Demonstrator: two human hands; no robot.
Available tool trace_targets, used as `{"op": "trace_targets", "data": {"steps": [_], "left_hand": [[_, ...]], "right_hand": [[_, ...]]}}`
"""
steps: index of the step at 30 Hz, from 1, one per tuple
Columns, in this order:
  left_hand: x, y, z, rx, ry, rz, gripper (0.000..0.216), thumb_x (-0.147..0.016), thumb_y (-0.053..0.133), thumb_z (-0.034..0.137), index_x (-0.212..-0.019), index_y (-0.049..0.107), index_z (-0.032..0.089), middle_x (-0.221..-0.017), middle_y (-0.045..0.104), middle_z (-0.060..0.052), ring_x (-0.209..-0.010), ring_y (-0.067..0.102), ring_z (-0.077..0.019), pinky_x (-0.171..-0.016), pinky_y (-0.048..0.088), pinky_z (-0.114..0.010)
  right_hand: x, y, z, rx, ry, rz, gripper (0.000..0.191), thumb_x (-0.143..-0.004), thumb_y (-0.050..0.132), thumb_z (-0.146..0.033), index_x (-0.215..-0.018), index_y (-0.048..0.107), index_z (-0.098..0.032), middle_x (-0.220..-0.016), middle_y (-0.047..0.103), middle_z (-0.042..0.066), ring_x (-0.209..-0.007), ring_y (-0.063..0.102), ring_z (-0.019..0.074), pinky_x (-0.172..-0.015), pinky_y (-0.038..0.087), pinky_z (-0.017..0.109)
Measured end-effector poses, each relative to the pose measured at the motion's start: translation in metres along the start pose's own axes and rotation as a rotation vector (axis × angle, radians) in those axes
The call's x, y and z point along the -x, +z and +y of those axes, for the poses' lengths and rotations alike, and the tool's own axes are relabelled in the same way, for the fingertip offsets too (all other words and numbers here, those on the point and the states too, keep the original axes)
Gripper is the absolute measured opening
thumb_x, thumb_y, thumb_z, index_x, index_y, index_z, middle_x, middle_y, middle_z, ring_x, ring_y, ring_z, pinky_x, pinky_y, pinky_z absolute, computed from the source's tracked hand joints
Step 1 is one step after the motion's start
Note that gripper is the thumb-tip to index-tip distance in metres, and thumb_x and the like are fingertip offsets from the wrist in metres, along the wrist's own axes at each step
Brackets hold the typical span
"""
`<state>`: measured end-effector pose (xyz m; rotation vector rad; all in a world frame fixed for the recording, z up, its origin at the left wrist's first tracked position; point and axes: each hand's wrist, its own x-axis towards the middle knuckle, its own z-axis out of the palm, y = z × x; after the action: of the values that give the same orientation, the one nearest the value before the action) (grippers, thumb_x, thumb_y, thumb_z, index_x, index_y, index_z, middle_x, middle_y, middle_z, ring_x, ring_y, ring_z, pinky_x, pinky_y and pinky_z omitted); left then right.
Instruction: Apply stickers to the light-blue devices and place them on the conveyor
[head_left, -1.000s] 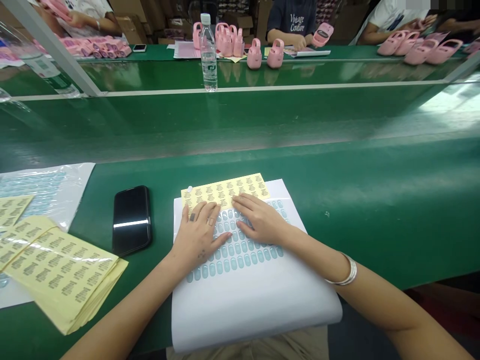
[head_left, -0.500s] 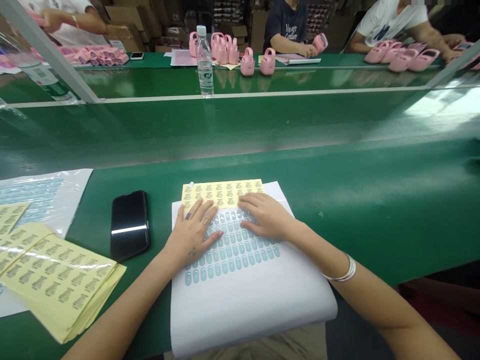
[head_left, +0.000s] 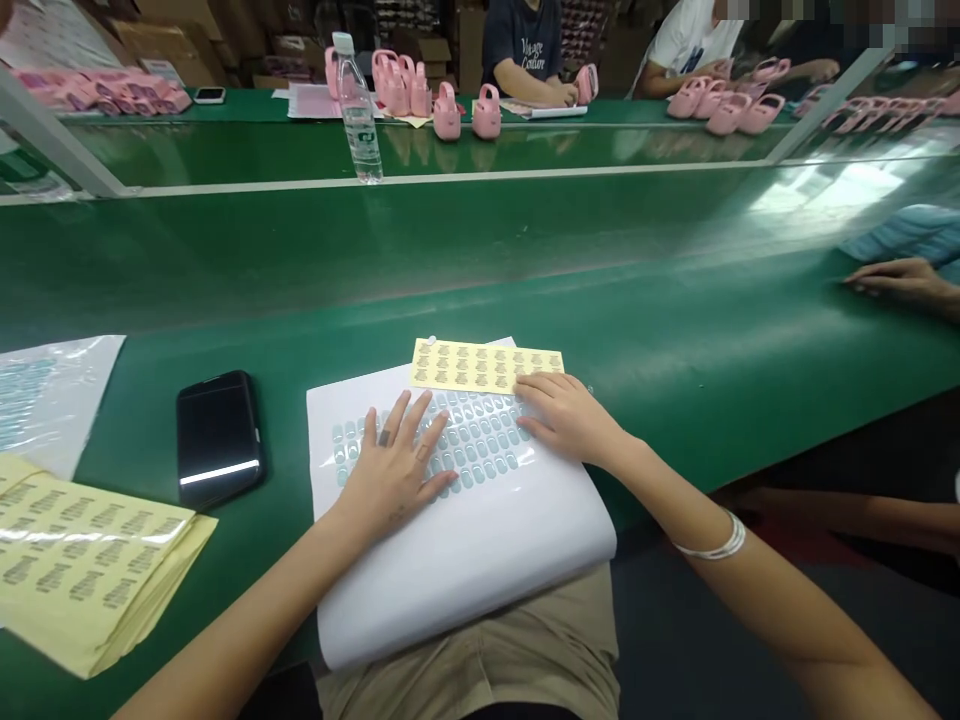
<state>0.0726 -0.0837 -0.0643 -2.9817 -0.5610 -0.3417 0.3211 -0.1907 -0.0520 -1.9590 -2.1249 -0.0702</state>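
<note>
A white sheet (head_left: 420, 570) bearing rows of small pale-blue oval stickers (head_left: 480, 472) lies on the green table, its near edge curling down over my lap. My left hand (head_left: 394, 465) rests flat on those rows with its fingers spread. Across the top of the white sheet lies a yellow label sheet (head_left: 480, 368) printed with small dark text, a small white bit at its upper left. My right hand (head_left: 566, 415) lies with stretched fingers over the label sheet's lower right corner, its thumb apart on the blue stickers.
A black phone (head_left: 219, 440) lies to the left, beside a stack of yellow label sheets (head_left: 97, 560) and a plastic-covered sheet (head_left: 82, 400). A water bottle (head_left: 360, 115) stands on the ledge ahead. Pink shoes (head_left: 486, 112) and co-workers are beyond; another person's hand (head_left: 900, 280) rests at right.
The yellow label sheet has shifted right and turned slightly over the white sheet, with my right hand at its corner. The white sheet is tilted more. The view has swung right.
</note>
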Motion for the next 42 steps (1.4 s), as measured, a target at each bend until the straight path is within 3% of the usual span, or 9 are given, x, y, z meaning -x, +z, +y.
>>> {"op": "trace_targets", "data": {"steps": [6,10,14,19,25,28,35,42], "left_hand": [[0.006,-0.013,0.009,-0.091,0.054,0.177,0.046,-0.086,0.045,0.04,-0.123,0.048,0.013,-0.13,0.047,-0.02,-0.125,0.038,-0.0359,-0.102,0.021,-0.058],[0.019,-0.025,0.042,-0.036,0.098,0.101,0.045,-0.087,0.041,0.045,-0.116,0.056,0.015,-0.124,0.056,-0.013,-0.118,0.045,-0.0317,-0.105,0.014,-0.055],[0.038,-0.023,0.081,0.05,0.07,0.025,0.054,-0.083,0.039,0.057,-0.118,0.056,0.02,-0.128,0.053,-0.009,-0.118,0.044,-0.0299,-0.103,0.02,-0.051],[0.051,-0.021,0.11,0.032,-0.034,-0.025,0.056,-0.08,0.045,0.057,-0.123,0.052,0.021,-0.122,0.058,-0.008,-0.107,0.051,-0.027,-0.092,0.033,-0.045],[0.038,-0.02,0.12,0.03,-0.073,-0.048,0.053,-0.081,0.044,0.056,-0.119,0.056,0.021,-0.131,0.051,-0.003,-0.111,0.048,-0.0252,-0.087,0.039,-0.04],[0.027,-0.017,0.125,0.044,-0.058,-0.028,0.056,-0.079,0.046,0.057,-0.113,0.059,0.014,-0.125,0.056,-0.009,-0.117,0.046,-0.0258,-0.093,0.038,-0.039],[0.014,-0.017,0.134,0.005,-0.091,-0.024,0.053,-0.069,0.061,0.055,-0.102,0.064,0.014,-0.126,0.055,-0.014,-0.11,0.054,-0.0273,-0.083,0.046,-0.036],[0.013,-0.018,0.133,0.002,-0.082,-0.009,0.056,-0.07,0.058,0.057,-0.11,0.061,0.017,-0.124,0.056,-0.012,-0.109,0.055,-0.028,-0.086,0.046,-0.039]], "right_hand": [[0.044,-0.004,-0.028,-0.071,-0.055,0.061,0.027,-0.089,0.044,-0.026,-0.11,0.058,-0.014,-0.114,0.06,0.013,-0.108,0.052,0.0285,-0.088,0.044,0.049],[0.071,-0.006,-0.058,-0.149,-0.139,0.113,0.023,-0.089,0.043,-0.023,-0.102,0.06,-0.013,-0.103,0.063,0.011,-0.105,0.054,0.0262,-0.09,0.045,0.044],[0.09,-0.004,-0.077,-0.175,-0.175,0.176,0.025,-0.089,0.044,-0.024,-0.103,0.059,-0.01,-0.094,0.064,0.012,-0.095,0.057,0.0243,-0.079,0.048,0.038],[0.103,-0.001,-0.078,-0.051,-0.06,0.084,0.05,-0.087,0.044,-0.043,-0.12,0.049,-0.006,-0.118,0.055,0.018,-0.114,0.045,0.0313,-0.089,0.04,0.045],[0.105,0.001,-0.074,-0.01,0.002,0.005,0.063,-0.084,0.043,-0.054,-0.125,0.046,-0.007,-0.123,0.052,0.017,-0.117,0.041,0.03,-0.096,0.031,0.045],[0.1,0.001,-0.072,0.002,0.01,-0.01,0.066,-0.083,0.042,-0.058,-0.124,0.048,-0.007,-0.123,0.053,0.016,-0.117,0.041,0.03,-0.097,0.029,0.044],[0.089,-0.001,-0.068,0.007,0.007,-0.033,0.066,-0.083,0.039,-0.059,-0.121,0.051,-0.006,-0.127,0.051,0.016,-0.119,0.038,0.0302,-0.096,0.029,0.042],[0.087,-0.001,-0.067,-0.007,0.008,-0.02,0.064,-0.083,0.039,-0.056,-0.121,0.051,-0.006,-0.125,0.052,0.015,-0.117,0.039,0.031,-0.094,0.03,0.043]]}}
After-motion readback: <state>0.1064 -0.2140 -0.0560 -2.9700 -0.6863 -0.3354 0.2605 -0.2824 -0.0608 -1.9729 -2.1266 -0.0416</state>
